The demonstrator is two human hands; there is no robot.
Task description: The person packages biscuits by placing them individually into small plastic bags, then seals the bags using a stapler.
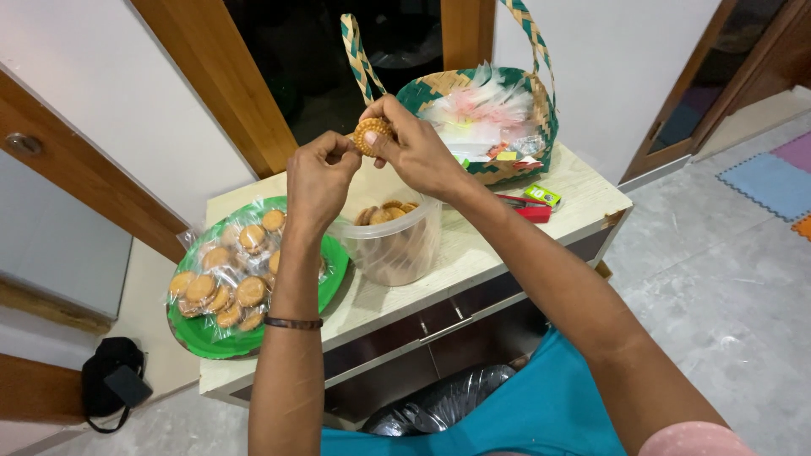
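Observation:
My right hand (416, 150) pinches a round golden biscuit (370, 133) above a clear plastic tub (395, 245) that holds several more biscuits. My left hand (319, 176) is closed beside it, fingertips touching the biscuit's left edge or its thin clear wrapper; which one I cannot tell. To the left, a green plate (331, 268) carries several biscuits sealed in clear packets (226, 279).
A green and tan woven basket (537, 127) with tall handles stands at the back of the white cabinet top (583, 190), filled with wrappers. A red tool (530, 211) and small green box (542, 195) lie beside it. A black bag (111, 380) sits on the floor left.

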